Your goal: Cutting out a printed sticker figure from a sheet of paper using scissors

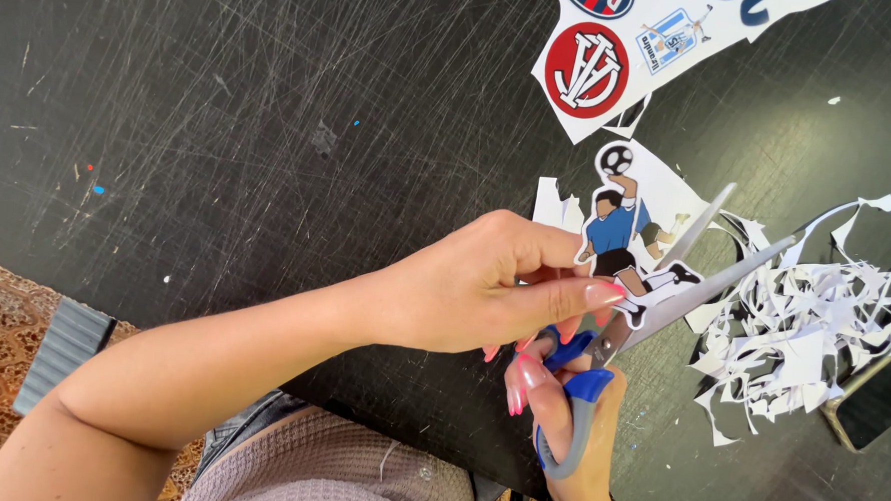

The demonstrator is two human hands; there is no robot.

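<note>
My left hand (484, 282) pinches a paper cutout of a football player in a blue shirt (619, 228) between thumb and fingers, above a scratched black table (271, 123). My right hand (563, 426) sits just below it, fingers through the blue handles of a pair of scissors (664, 290). The silver blades are spread apart and point up to the right, with the cutout's lower edge between them. Pink nails show on both hands.
A heap of white paper trimmings (813, 327) lies to the right of the scissors. A printed sheet with round badge pictures (624, 58) rests at the top. A dark phone-like slab (880, 400) sits at the right edge. Patterned floor shows at lower left.
</note>
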